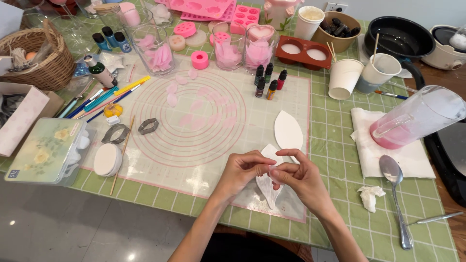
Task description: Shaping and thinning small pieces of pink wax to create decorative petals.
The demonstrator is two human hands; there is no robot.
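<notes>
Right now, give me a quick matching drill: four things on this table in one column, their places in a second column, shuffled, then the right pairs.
Things:
1. spoon
2. wicker basket
3. white leaf shape
4. metal cutters

Places:
A. far left, behind the dye bottles
B. on the mat, just beyond the hands
C. on the green cloth, right of the hands
D. on the mat, left of the pink rings

Pairs: 1-C, 2-A, 3-B, 4-D
</notes>
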